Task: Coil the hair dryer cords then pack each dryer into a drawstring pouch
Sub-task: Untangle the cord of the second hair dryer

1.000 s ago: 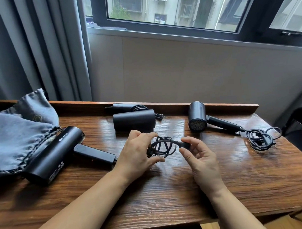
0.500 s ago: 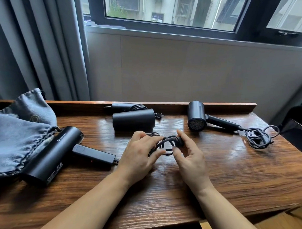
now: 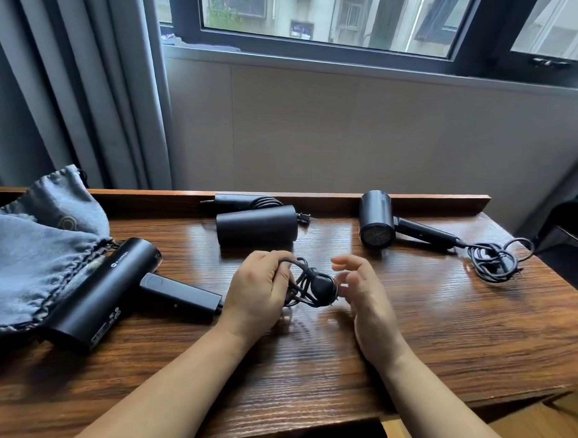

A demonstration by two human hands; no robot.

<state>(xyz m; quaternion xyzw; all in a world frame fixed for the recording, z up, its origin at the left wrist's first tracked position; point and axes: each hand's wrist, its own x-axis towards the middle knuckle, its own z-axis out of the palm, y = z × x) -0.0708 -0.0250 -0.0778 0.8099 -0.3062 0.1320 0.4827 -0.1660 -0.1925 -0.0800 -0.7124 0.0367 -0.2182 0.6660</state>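
Head view: a dark wood table (image 3: 440,338) with strong grain and a glossy sheen; all places below are given from the coil.
Coil (image 3: 303,289): thin black rubbery cord wound into small loops, its rounded plug (image 3: 323,285) on the right side of the bundle, held just above the table near its middle.
Left hand (image 3: 257,291): fingers curled round the coil's left side, grasping the loops; the cord passes under the fingertips and the thumb side.
Right hand (image 3: 365,297): just right of the coil, fingers loosely bent and spread, released; the fingertips lie close to the plug, and contact cannot be told.
Near dryer (image 3: 105,291): left of the coil, a matte black cylinder with a white logo, its flat folding handle (image 3: 180,292) reaching toward the left hand.
Pouch (image 3: 27,255): far left of the coil, soft grey-blue cloth, its gathered drawstring mouth touching the near dryer's barrel.
Middle dryer (image 3: 256,227): just behind the coil, a smooth black barrel on its side, cord wrapped on the handle behind it.
Right dryer (image 3: 377,218): behind and right of the coil, a mesh end facing the camera, with a loose cord tangle (image 3: 492,258) farther right.
Curtain (image 3: 89,80): far behind and left, grey pleated cloth.
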